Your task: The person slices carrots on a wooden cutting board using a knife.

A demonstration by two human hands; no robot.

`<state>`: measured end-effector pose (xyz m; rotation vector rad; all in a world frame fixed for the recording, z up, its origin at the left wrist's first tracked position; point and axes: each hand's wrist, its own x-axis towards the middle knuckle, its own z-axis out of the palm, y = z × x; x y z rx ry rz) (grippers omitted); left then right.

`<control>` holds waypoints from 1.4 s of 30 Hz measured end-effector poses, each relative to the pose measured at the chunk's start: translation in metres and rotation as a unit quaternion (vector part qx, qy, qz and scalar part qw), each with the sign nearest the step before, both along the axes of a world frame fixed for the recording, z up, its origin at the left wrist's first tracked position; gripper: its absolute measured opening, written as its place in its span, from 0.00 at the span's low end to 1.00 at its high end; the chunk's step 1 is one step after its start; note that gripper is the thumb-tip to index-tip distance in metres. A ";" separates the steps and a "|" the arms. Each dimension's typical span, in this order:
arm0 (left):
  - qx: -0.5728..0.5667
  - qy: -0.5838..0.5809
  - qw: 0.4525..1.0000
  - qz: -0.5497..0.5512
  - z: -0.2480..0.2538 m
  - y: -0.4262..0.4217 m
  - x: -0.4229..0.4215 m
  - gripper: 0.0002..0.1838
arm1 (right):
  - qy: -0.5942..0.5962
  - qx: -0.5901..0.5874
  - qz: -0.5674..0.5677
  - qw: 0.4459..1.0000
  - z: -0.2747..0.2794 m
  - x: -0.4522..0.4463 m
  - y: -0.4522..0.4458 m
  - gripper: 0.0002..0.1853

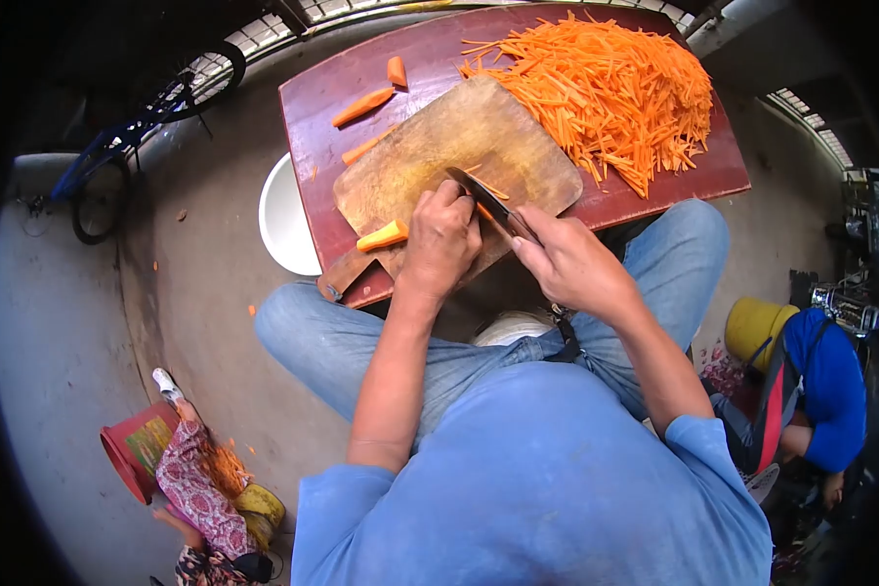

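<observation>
My right hand [566, 256] grips a knife [498, 207] by its handle, the dark blade pointing up and left over the wooden cutting board [430, 142]. Close beside the blade, my left hand [444, 234] has its fingers curled down on a carrot [383, 235]; one end of it shows left of the hand, and the fingers hide the rest. A few thin carrot strips [488, 183] lie on the board by the blade. Beyond the board's right side rises a large heap of shredded carrot [606, 93].
Carrot pieces [363, 106] lie on the red table [308, 117] left of the board. A white basin [285, 220] stands beside the table. A bicycle [117, 146] is at the far left. Two other people sit behind, near a red bucket [127, 454] and a yellow bucket [755, 332].
</observation>
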<state>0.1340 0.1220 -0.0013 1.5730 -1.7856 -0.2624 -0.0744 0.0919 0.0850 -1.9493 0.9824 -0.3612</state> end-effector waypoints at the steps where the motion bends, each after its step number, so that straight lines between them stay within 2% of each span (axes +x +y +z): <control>1: -0.004 0.003 1.000 0.002 0.000 0.001 0.000 0.01 | 0.009 0.015 -0.001 1.000 0.003 -0.002 0.002 0.10; 4: 0.002 0.002 1.000 0.007 0.000 0.001 0.000 0.02 | 0.009 -0.036 0.001 0.999 -0.018 0.006 -0.003 0.11; 10: -0.007 0.013 1.000 0.005 -0.001 0.002 -0.001 0.02 | 0.019 0.008 0.014 1.000 -0.001 0.000 -0.002 0.13; 13: -0.002 -0.004 1.000 0.005 -0.004 0.001 0.001 0.02 | -0.002 -0.044 0.007 0.999 -0.020 0.007 -0.004 0.12; 19: -0.017 0.015 1.000 0.002 -0.005 0.001 0.000 0.03 | 0.002 -0.002 0.017 1.000 -0.007 0.004 -0.007 0.11; 22: -0.016 0.015 1.000 0.007 -0.006 -0.001 0.001 0.02 | -0.017 -0.017 0.003 1.000 -0.019 0.008 -0.011 0.10; 29: -0.023 0.089 0.996 0.010 -0.009 -0.002 0.005 0.01 | -0.023 -0.001 -0.019 1.000 -0.008 -0.002 -0.015 0.09; 35: -0.042 0.135 0.988 0.062 0.014 -0.002 0.008 0.03 | -0.062 -0.007 -0.045 0.997 -0.015 -0.025 -0.013 0.09; 38: -0.053 0.126 0.987 0.088 0.019 -0.003 0.010 0.03 | -0.067 0.058 -0.003 0.996 -0.020 -0.023 -0.016 0.08; 39: -0.057 0.116 0.987 0.095 0.018 -0.003 0.011 0.03 | -0.056 0.147 -0.004 0.987 -0.011 -0.018 -0.017 0.08; 42: -0.076 0.075 0.989 0.100 0.015 -0.004 0.017 0.02 | -0.051 0.145 0.011 0.988 -0.025 -0.013 -0.033 0.08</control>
